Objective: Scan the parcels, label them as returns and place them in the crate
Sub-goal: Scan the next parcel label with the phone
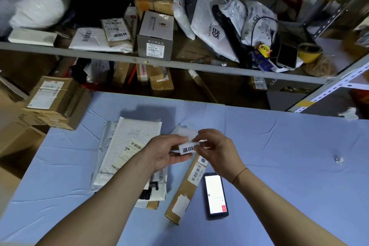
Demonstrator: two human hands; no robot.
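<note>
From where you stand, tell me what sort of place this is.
Probably a parcel depot or returns room: metal shelving crammed with labelled boxes and mailer bags, plus a scanning handset beside parcels.

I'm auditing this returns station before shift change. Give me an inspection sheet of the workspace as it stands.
Surface: table under a wrinkled blue cloth.
Job's things: white mailer with barcode label, lying flat; long cardboard box beside it, already bearing a label; lit handheld scanner lying to its right; no crate seen.
Clutter: crumpled paper scrap on the cloth.
Hands: left hand and right hand pinch a return sticker, backing apparently being peeled.
Cables: black cable on the shelf.
Surroundings: metal shelf stacked with parcels, tape roll, phone; cardboard boxes left of the table.
</note>
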